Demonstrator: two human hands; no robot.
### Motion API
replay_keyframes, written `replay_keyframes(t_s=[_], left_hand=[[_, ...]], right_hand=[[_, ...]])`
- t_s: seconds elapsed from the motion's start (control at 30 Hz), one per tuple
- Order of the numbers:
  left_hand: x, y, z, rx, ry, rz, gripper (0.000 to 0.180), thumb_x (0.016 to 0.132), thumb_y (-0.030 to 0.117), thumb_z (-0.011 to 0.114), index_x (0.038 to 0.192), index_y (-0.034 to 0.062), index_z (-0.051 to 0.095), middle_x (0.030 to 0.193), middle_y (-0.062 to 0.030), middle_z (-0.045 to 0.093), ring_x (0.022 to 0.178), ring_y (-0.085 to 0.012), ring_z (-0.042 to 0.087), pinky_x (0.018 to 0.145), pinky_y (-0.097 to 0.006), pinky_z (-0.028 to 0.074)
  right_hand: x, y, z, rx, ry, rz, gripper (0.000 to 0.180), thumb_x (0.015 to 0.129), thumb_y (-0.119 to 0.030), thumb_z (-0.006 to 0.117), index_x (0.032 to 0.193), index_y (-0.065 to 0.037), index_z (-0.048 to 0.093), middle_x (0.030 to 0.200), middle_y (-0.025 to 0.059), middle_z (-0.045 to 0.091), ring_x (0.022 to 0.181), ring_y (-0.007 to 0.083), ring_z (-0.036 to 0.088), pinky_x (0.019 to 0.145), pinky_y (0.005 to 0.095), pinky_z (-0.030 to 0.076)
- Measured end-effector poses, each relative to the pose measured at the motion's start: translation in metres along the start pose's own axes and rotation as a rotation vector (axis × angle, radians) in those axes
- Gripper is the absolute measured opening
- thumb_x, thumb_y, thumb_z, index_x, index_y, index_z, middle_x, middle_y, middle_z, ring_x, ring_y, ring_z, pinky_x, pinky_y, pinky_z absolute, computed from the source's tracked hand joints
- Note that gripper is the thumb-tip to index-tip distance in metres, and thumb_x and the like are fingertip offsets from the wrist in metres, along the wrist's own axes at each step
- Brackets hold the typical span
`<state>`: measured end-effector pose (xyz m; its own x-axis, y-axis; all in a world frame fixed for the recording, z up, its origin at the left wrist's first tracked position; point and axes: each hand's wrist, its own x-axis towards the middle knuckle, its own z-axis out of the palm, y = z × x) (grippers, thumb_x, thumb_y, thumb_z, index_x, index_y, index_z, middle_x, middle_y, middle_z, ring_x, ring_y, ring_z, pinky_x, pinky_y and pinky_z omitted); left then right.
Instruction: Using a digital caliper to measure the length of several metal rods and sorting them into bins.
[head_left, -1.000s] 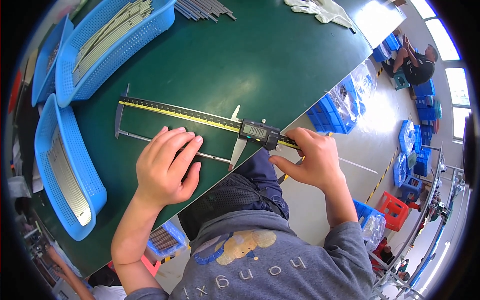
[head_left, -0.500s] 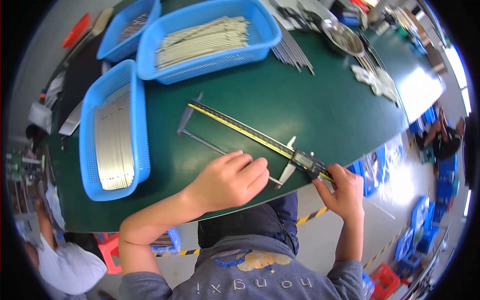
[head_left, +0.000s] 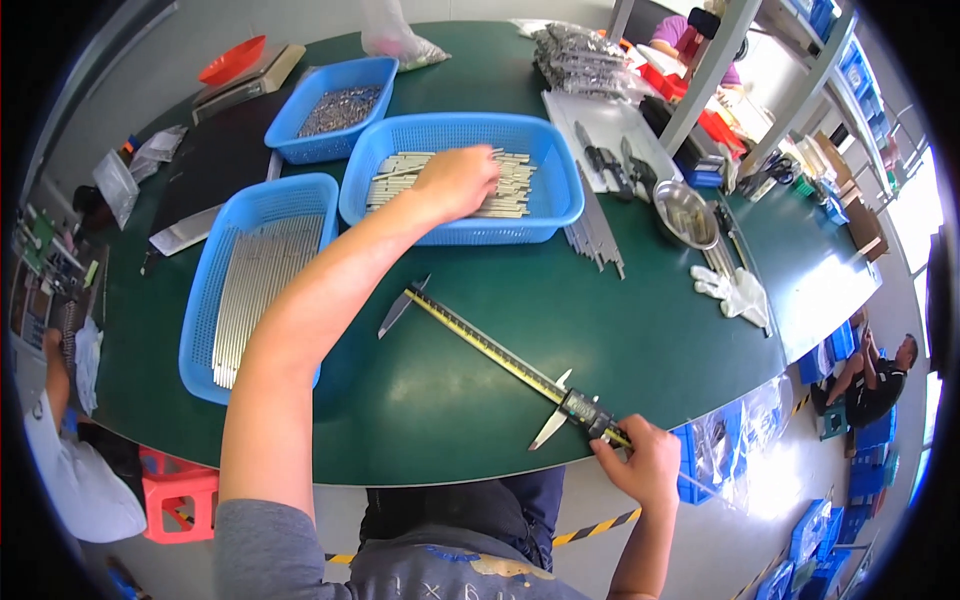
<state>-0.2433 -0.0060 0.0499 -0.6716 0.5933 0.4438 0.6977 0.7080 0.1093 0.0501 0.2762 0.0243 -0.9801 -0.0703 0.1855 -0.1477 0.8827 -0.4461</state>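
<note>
The left hand (head_left: pixel 455 182) covers some metal strips (head_left: pixel 505 190); its fingertips are hidden.

Left hand (head_left: pixel 455 180) on metal strips (head_left: pixel 500 185) in blue basket (head_left: pixel 560 205); right hand (head_left: pixel 640 462) grips caliper (head_left: pixel 500 360).

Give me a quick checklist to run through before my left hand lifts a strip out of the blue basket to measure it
1. Left hand is on the metal strips in the middle blue basket: ok.
2. A single strip is pinched, not several: cannot tell, the fingers cover the grip.
3. Right hand holds the digital caliper at its slider end: ok.
4. Caliper lies flat on the green table, with its slider end at the near edge: ok.
5. Caliper jaws stand wide apart, ready for a long strip: ok.
6. Display zeroed: cannot tell, too small to see.
</note>
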Motion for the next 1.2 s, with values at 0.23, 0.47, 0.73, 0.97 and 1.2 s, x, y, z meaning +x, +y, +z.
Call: replay_keyframes(t_s=[0.23,0.47,0.73,0.97,1.2], left_hand=[[0.019,-0.026,0.019,0.104,-0.085,-0.432,0.04,0.084,0.036,0.058,0.105,0.0019,0.061,0.12,-0.0214,0.053,0.111,-0.0361,0.05,0.093,-0.045,0.041],[0.009,-0.036,0.031,-0.026,-0.267,-0.322,0.035,0.086,0.031,0.054,0.104,0.0017,0.057,0.113,-0.0224,0.047,0.111,-0.0367,0.044,0.094,-0.045,0.039],[-0.005,-0.061,0.038,0.039,-0.199,-0.317,0.048,0.089,0.034,0.047,0.124,0.0006,0.046,0.128,-0.0223,0.04,0.121,-0.0362,0.038,0.103,-0.042,0.03],[-0.008,-0.04,0.029,0.225,-0.271,-0.416,0.057,0.094,0.044,0.035,0.128,-0.0014,0.042,0.132,-0.0207,0.04,0.125,-0.0358,0.036,0.105,-0.042,0.028],[-0.036,-0.032,-0.05,0.181,0.5,-0.132,0.029,0.074,0.014,0.064,0.101,0.0035,0.059,0.107,-0.0151,0.056,0.102,-0.0336,0.052,0.088,-0.042,0.043]], right_hand=[[-0.001,0.0,-0.002,-0.095,-0.035,0.041,0.032,0.067,-0.035,0.073,0.073,-0.007,0.06,0.053,0.0067,0.056,0.049,0.0241,0.058,0.047,0.0336,0.044],[0.001,-0.001,-0.006,-0.068,-0.1,0.119,0.036,0.071,-0.041,0.069,0.072,-0.007,0.06,0.056,0.0054,0.057,0.053,0.0263,0.059,0.047,0.0359,0.044],[-0.003,-0.003,-0.004,-0.06,-0.107,0.123,0.043,0.077,-0.049,0.061,0.073,-0.007,0.056,0.058,0.0087,0.058,0.056,0.0296,0.06,0.049,0.0399,0.045],[-0.01,-0.003,-0.002,-0.108,-0.146,0.124,0.043,0.078,-0.051,0.059,0.074,-0.008,0.057,0.06,0.0076,0.059,0.057,0.0289,0.06,0.05,0.0391,0.046],[0.0,-0.002,0.003,-0.105,-0.013,0.127,0.037,0.072,-0.042,0.068,0.072,-0.007,0.058,0.061,0.0107,0.058,0.058,0.0311,0.06,0.052,0.0408,0.046]])
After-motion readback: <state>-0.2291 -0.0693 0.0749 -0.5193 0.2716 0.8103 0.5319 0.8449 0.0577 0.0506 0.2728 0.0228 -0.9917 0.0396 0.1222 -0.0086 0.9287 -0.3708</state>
